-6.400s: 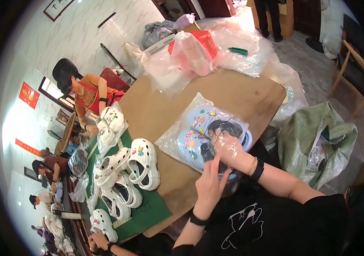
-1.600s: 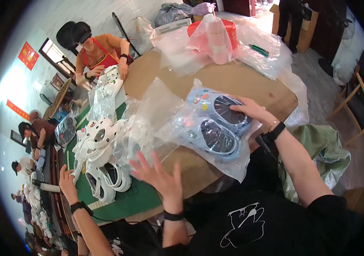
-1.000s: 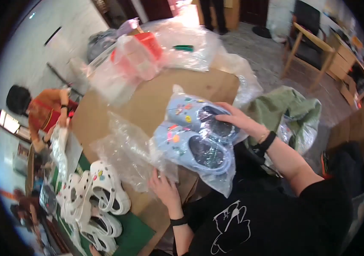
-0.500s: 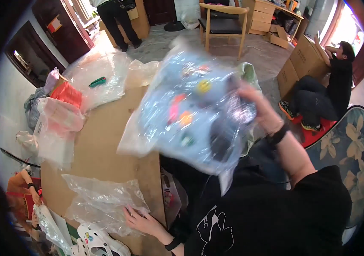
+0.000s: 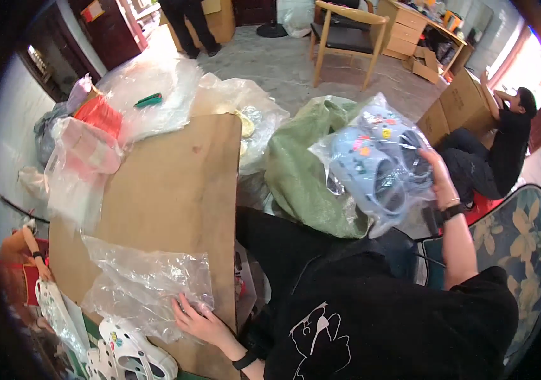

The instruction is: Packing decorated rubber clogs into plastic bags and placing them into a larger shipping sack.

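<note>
On the right, my right hand grips the edge of a clear plastic bag with a pair of light blue clogs inside, decorated with colourful charms. The bagged pair is held over an open green woven sack. My left hand lies with fingers apart on an empty clear plastic bag at the front of the cardboard-topped table. Just left of that hand, white clogs with charms rest at the table's near edge.
Clear plastic sheets, a green-handled tool and a red bundle cover the table's far left. Another person's arm reaches in at the left. Beyond the sack, a person sits by a cardboard box. A wooden chair stands behind.
My right hand has carried the bagged blue clogs rightward and down, from above the table to over the green sack. My left hand has stayed on the empty bag.
</note>
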`<control>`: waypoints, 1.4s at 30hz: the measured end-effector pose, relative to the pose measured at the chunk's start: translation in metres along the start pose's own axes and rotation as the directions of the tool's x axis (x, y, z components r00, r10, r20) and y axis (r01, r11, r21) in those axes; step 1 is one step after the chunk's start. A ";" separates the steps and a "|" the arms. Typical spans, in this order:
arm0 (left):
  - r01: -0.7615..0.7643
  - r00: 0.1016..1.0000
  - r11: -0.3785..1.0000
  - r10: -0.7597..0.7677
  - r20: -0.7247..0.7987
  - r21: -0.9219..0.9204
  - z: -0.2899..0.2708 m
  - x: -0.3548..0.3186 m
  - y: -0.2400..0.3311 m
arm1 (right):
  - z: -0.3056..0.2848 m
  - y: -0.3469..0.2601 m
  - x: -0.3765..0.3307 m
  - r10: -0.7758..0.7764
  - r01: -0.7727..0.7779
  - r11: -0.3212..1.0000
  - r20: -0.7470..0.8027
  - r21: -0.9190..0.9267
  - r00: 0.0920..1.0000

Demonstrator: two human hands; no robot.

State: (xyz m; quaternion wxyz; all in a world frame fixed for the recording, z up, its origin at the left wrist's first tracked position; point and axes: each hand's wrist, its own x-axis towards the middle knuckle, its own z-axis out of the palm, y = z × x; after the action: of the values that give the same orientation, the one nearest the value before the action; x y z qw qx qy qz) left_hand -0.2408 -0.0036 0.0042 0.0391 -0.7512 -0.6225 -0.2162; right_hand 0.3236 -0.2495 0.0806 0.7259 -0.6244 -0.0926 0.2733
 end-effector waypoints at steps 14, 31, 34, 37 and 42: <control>0.098 0.995 0.993 -0.097 0.021 -0.063 -0.008 0.003 0.017 | 0.004 0.157 0.137 -0.152 0.137 0.913 -0.010 -0.383 0.988; 0.101 0.993 0.986 -0.091 0.079 -0.135 -0.096 -0.009 0.045 | 0.331 0.051 -0.047 -0.124 0.941 0.335 0.992 0.045 -0.003; 0.188 0.962 0.913 -0.246 -0.120 -0.361 -0.102 -0.017 0.011 | 0.377 0.077 -0.091 0.034 0.869 0.150 0.876 0.472 -0.482; 0.293 0.857 0.835 -0.445 -0.258 -0.467 -0.109 0.023 -0.040 | 0.392 0.102 -0.109 0.064 0.812 0.148 0.814 0.564 -0.577; 0.374 0.836 0.854 -0.480 -0.268 -0.362 -0.089 0.128 -0.139 | 0.385 0.132 -0.120 0.002 0.799 0.166 0.810 0.578 -0.586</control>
State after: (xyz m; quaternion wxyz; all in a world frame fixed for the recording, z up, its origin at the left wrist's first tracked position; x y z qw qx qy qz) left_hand -0.3807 0.1152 0.1031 -0.0136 -0.5381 -0.7192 -0.4394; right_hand 0.0028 0.0282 0.0569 0.1621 -0.1909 -0.9652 0.0752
